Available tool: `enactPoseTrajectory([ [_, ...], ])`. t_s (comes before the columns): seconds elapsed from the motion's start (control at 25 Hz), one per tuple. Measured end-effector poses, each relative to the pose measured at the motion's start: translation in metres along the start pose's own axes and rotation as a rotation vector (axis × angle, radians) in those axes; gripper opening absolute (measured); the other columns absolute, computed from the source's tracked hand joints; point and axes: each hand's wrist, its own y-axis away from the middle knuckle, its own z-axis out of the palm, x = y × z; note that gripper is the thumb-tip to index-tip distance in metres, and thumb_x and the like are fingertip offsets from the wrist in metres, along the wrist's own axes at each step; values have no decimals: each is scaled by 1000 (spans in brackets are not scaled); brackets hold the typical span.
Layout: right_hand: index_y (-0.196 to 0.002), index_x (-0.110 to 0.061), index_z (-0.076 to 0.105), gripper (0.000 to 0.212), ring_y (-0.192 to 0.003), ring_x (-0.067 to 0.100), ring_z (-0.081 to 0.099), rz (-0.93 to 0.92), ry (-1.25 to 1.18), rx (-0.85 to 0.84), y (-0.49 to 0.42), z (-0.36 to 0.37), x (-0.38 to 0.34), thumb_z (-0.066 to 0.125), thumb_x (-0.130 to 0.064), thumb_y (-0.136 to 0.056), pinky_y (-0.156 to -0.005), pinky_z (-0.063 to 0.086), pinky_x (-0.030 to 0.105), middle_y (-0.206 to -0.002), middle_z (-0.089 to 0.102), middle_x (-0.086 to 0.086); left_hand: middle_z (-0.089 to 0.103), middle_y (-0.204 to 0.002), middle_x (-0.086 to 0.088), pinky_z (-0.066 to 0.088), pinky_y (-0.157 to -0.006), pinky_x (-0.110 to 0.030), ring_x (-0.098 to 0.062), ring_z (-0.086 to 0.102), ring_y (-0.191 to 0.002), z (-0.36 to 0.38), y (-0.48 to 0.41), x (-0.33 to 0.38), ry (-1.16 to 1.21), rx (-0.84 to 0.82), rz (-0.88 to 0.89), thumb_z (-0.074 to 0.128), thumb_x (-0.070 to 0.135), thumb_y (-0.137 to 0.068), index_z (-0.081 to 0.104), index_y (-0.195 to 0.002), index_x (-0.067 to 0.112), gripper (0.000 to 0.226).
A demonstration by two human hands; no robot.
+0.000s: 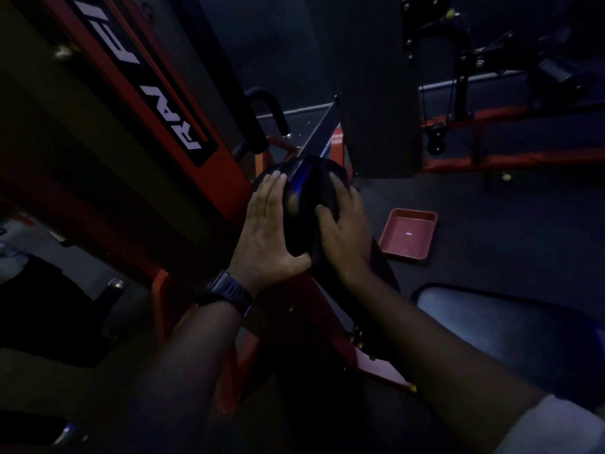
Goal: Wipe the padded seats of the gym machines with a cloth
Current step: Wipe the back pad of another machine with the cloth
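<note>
One red-orange painted metal upright (209, 178) slants across the left of the view, carrying a glossy black label (170, 103) with blocky white letters. Right of it, a dark ridged-strap watch (229, 290) circles the wrist of the left hand (266, 231), which lies flat against the left flank of a rounded, smooth black pad (304, 191), fingers straight and together, thumb spread beneath it. The pad sits mid-view on a dark bar of the machine, with a faint blue sheen along its rim. The right hand (343, 231) covers the pad's right flank, fingers splayed and bent over the curve; a dark shape trails from under the palm, and the dimness hides whether it is a cloth or whether the hand grips it. Farther right, a shallow rectangular red tray (402, 244) with raised rim lies on the matte dark floor (491, 224). A broad, smooth padded seat (510, 335) fills the lower right corner.
</note>
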Motion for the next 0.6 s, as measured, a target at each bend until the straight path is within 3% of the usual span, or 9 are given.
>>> enactPoseTrajectory([
  [0.04, -146, -47, 36, 54, -120, 8, 50, -63, 4, -3, 1, -3, 7, 44, -45, -93, -92, 46, 30, -145, 45, -8, 12, -167, -14, 24, -121, -60, -27, 7, -157, 0, 0, 0, -4, -6, 3, 72, 53, -67, 10, -159, 3, 122],
  [0.16, -141, -43, 46, 57, -111, 15, 61, 300, -58, 52, -20, -14, 34, 39, -55, -86, -91, 52, 44, -131, 57, -3, 10, -167, -13, 23, -122, -59, -25, 5, -157, -3, 0, 1, -24, -15, -4, 70, 54, -66, 7, -159, 6, 123],
  [0.2, -143, -42, 44, 58, -113, 17, 60, 338, -39, 58, -13, -13, 29, 40, -52, -86, -93, 50, 44, -132, 56, -3, 10, -167, -13, 23, -122, -59, -24, 4, -157, -2, 1, 2, -25, -19, -2, 71, 54, -66, 7, -159, 5, 123],
  [0.36, -148, -45, 35, 56, -129, 12, 47, -45, 9, 82, 22, -1, 15, 47, -41, -93, -95, 41, 36, -150, 41, -9, 12, -167, -14, 23, -122, -57, -27, 6, -157, -1, -1, 1, -26, -7, -10, 73, 53, -66, 12, -159, 1, 123],
  [0.4, -148, -46, 35, 56, -128, 13, 49, 35, -18, 92, 14, -4, 22, 47, -42, -93, -94, 42, 37, -149, 43, -9, 12, -167, -14, 23, -122, -58, -27, 6, -157, -1, -1, 1, -31, -5, -13, 73, 52, -65, 11, -159, 1, 123],
  [0.48, -150, -47, 33, 61, -128, 19, 51, 383, -108, 83, 4, -6, 32, 45, -48, -91, -98, 45, 43, -151, 42, -5, 13, -167, -14, 23, -122, -58, -27, 7, -157, 0, 1, 1, -29, -8, -10, 74, 51, -65, 12, -159, 0, 124],
  [0.52, -151, -47, 30, 65, -131, 22, 49, 443, -117, 61, 12, -4, 28, 44, -51, -89, -102, 44, 46, -154, 39, -3, 13, -166, -14, 23, -122, -57, -28, 8, -157, 0, 1, 0, -31, -1, -2, 76, 49, -65, 12, -159, 0, 123],
  [0.6, -154, -44, 27, 68, -140, 19, 38, 199, -41, 48, 46, 7, 10, 44, -52, -88, -111, 37, 43, -160, 31, -4, 14, -166, -14, 24, -122, -56, -28, 9, -156, 1, 0, -3, -42, 10, 6, 81, 46, -66, 13, -158, 0, 124],
])
